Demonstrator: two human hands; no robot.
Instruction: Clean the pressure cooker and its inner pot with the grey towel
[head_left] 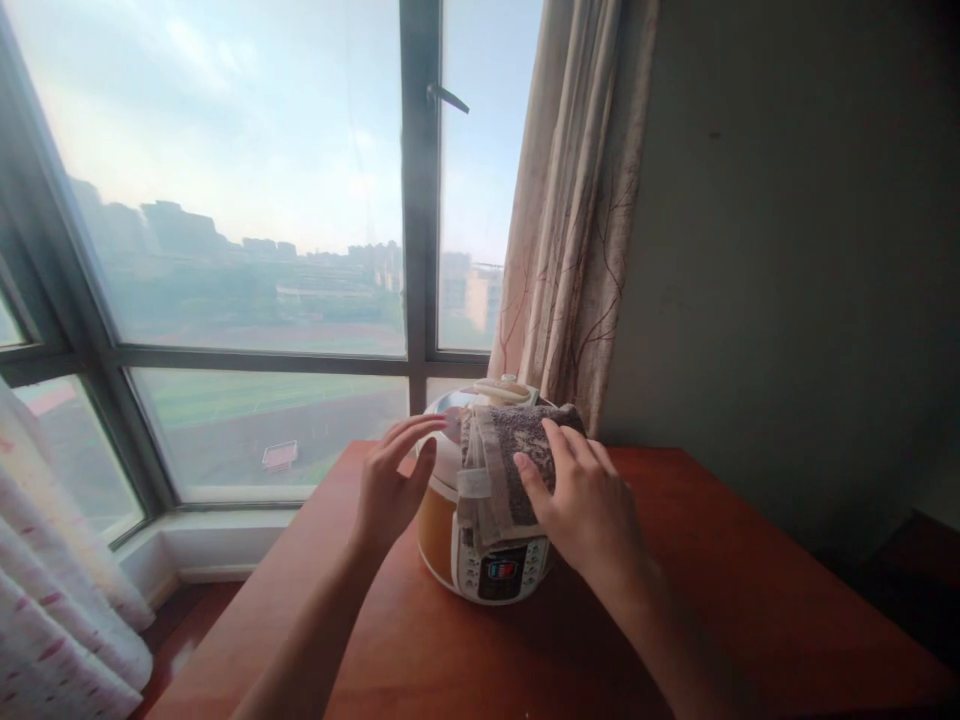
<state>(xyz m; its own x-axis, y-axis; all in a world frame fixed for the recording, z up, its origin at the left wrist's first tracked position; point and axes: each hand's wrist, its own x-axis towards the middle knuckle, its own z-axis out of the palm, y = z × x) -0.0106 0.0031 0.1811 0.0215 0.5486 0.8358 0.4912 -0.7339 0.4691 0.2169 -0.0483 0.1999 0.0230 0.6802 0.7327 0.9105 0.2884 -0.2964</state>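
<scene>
A rice cooker [487, 510] stands on the reddish wooden bench [735, 600], near its far edge by the window [247, 200], with its control panel [501, 572] facing the person. A folded grey-brown towel [502, 460] lies over the cooker's lid and hangs down the front, just above the panel. The right hand [585, 505] rests flat on the towel, its fingers [559, 445] spread over the cloth; its grip is open and presses rather than pinches, as far as the dim view lets one tell. The left hand [394, 480] is at the cooker's left side, palm turned toward the pot, fingers stretched out and loose, its grip open and holding nothing; the fingertips seem to touch the lid's edge. A patterned curtain [577, 200] hangs behind the cooker at the right of the window, against a dark wall [787, 250].
</scene>
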